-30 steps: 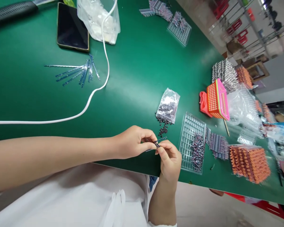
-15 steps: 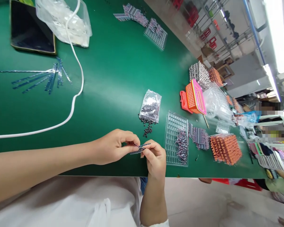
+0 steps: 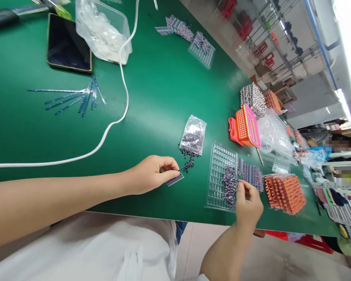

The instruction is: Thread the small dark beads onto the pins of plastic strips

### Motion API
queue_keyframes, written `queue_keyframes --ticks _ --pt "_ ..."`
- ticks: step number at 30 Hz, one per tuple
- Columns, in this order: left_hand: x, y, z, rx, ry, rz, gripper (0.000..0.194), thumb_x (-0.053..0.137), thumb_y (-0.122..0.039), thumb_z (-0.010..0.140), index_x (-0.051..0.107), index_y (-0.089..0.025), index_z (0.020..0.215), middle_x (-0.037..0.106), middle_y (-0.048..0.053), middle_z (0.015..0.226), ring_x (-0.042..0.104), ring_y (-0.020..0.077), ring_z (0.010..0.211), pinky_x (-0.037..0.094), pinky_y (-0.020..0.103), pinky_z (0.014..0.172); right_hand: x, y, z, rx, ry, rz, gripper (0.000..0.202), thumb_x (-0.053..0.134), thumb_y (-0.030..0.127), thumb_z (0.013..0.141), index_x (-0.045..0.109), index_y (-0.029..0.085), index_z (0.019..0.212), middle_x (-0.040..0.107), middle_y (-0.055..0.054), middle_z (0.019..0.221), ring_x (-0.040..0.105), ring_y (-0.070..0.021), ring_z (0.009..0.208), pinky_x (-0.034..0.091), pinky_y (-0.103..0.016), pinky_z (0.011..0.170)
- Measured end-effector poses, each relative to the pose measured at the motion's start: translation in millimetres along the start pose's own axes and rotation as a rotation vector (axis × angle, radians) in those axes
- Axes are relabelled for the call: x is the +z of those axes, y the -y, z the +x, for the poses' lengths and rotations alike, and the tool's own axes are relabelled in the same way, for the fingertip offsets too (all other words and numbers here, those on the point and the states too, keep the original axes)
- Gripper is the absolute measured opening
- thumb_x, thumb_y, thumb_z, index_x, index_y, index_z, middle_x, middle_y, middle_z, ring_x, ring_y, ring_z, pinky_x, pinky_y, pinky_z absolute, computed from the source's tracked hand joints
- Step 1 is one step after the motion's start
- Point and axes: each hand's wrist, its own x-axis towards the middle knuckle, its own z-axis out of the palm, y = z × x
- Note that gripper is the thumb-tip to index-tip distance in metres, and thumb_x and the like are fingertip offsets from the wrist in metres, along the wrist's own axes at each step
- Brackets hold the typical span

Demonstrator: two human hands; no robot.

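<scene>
My left hand (image 3: 156,173) is closed in a pinch on a thin dark strip (image 3: 183,168) that points towards loose black beads (image 3: 189,162). A small dark ridged piece (image 3: 175,179) shows just below those fingertips; whether they grip it too, I cannot tell. To the right, my right hand (image 3: 250,201) has thumb and forefinger pinched at the right edge of a clear compartment tray (image 3: 218,171). What those fingers hold is too small to make out. Thin pink-and-dark pieces (image 3: 230,186) lie heaped in the tray's right part.
A clear bag of black beads (image 3: 194,134) lies behind the loose ones. Striped strips (image 3: 251,175), an orange stack (image 3: 285,193) and an orange basket (image 3: 245,127) stand at the right. A white cable (image 3: 105,136), blue strips (image 3: 84,97) and a dark tablet (image 3: 68,43) are at the left.
My right hand has left my left hand and moved right to the tray's edge. My left hand keeps its pinch near the beads. The whole view has shifted slightly.
</scene>
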Motion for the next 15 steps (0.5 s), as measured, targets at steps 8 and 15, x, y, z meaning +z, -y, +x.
queue_keyframes --ticks 8,15 --pt "0.2 4.2 4.3 -0.001 -0.057 -0.033 0.029 0.059 -0.046 0.088 0.065 -0.018 0.084 0.069 0.002 0.079 0.063 0.0176 0.075 0.048 0.027 0.07 25.7 2.3 -7.3 -0.199 -0.01 -0.149 0.04 0.049 0.044 0.097 0.071 0.014 0.111 0.069 -0.014 0.098 0.063 -0.0249 0.093 0.049 -0.04 0.086" --pt "1.3 6.0 6.0 0.004 -0.08 -0.046 0.027 0.06 -0.044 0.087 0.066 -0.018 0.083 0.07 0.002 0.077 0.064 0.0171 0.075 0.049 0.026 0.069 49.2 88.9 -59.3 -0.383 0.374 0.2 0.024 0.05 0.021 0.098 0.065 0.023 0.116 0.067 -0.008 0.102 0.063 -0.0193 0.097 0.053 -0.036 0.086"
